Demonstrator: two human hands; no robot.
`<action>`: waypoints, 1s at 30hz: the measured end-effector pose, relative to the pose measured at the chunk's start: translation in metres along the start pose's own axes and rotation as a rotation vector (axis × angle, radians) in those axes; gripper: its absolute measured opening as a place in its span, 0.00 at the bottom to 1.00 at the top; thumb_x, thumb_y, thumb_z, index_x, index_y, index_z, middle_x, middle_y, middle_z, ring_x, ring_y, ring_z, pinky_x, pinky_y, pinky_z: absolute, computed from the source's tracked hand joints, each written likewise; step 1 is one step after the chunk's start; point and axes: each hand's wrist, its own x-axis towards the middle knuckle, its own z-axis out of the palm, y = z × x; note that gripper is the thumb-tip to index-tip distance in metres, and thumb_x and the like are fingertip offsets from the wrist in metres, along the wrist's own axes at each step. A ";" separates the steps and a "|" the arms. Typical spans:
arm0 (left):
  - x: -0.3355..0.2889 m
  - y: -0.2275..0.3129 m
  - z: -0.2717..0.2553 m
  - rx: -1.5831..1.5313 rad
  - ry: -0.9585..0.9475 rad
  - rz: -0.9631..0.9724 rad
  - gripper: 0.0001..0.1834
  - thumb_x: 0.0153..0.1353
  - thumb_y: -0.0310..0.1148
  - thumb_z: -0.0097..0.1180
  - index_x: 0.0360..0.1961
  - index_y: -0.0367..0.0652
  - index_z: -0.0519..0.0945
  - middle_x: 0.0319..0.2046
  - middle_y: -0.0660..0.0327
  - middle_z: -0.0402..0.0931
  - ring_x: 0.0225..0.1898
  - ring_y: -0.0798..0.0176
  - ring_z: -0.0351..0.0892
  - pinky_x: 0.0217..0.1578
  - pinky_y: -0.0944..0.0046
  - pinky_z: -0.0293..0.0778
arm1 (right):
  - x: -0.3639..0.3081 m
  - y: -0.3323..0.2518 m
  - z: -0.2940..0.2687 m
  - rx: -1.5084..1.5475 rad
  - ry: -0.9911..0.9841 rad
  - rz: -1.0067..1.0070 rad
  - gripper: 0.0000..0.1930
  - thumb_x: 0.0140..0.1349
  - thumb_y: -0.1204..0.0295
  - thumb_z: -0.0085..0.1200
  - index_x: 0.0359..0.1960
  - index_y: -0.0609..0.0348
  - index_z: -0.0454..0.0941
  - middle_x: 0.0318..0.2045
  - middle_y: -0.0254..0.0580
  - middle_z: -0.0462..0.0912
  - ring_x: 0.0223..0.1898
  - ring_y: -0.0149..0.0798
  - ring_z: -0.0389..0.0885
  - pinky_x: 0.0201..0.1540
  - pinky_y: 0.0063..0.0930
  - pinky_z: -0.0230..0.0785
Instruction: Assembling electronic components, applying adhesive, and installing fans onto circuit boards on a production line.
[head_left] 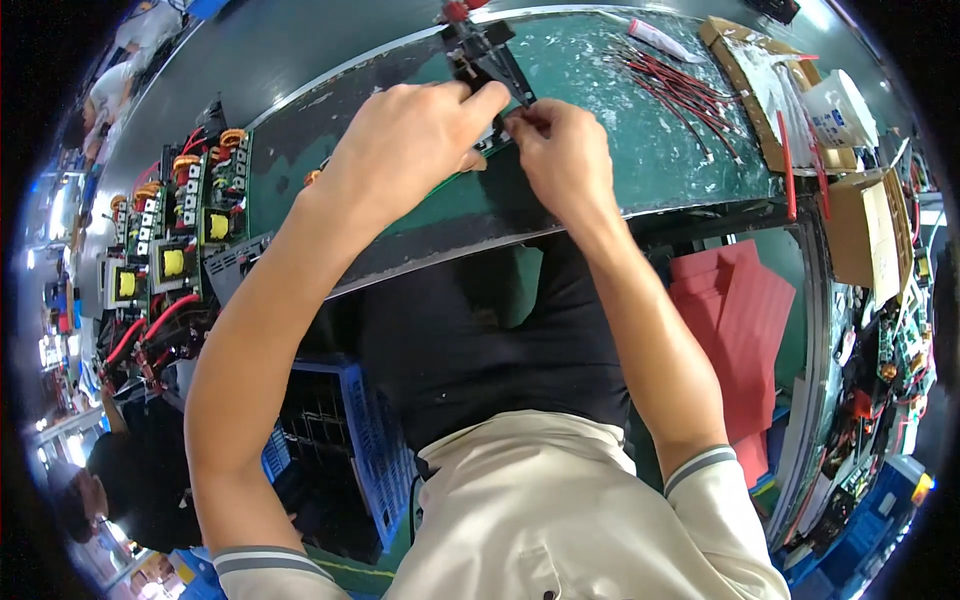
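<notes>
Left hand (405, 135) and right hand (568, 155) crowd the circuit board (492, 147), nearside of the black fixture (480, 50), fingers curled close, hold hidden! Likely light, stiff, fragile: grip its edges

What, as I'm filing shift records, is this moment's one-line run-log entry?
left hand: at dark fixture; right hand: beside left; grips: partly hidden, unclear; red wires: on green bench

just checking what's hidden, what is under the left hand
Beneath the left hand, a thin green edge, likely a circuit board's, shows above the green worktop. The hand covers the rest, so its parts cannot be told.
</notes>
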 end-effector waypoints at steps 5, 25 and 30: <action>-0.006 -0.003 0.007 0.024 0.054 0.010 0.29 0.49 0.36 0.69 0.52 0.48 0.71 0.34 0.55 0.80 0.36 0.49 0.83 0.36 0.54 0.79 | 0.006 0.007 0.003 -0.013 -0.030 -0.049 0.13 0.58 0.66 0.61 0.35 0.67 0.84 0.26 0.53 0.84 0.28 0.44 0.84 0.34 0.34 0.73; -0.012 -0.001 0.015 0.023 0.258 0.031 0.18 0.51 0.33 0.67 0.43 0.47 0.76 0.32 0.62 0.80 0.36 0.58 0.84 0.31 0.59 0.82 | 0.037 0.011 -0.030 0.347 -0.549 0.124 0.10 0.60 0.67 0.64 0.37 0.62 0.85 0.28 0.30 0.82 0.28 0.23 0.76 0.32 0.20 0.73; -0.011 -0.001 0.015 0.032 0.267 0.037 0.18 0.52 0.32 0.66 0.44 0.47 0.77 0.33 0.63 0.80 0.37 0.59 0.84 0.31 0.60 0.83 | 0.033 0.004 -0.032 0.310 -0.569 0.121 0.09 0.62 0.68 0.63 0.39 0.58 0.85 0.30 0.27 0.82 0.29 0.21 0.75 0.34 0.16 0.71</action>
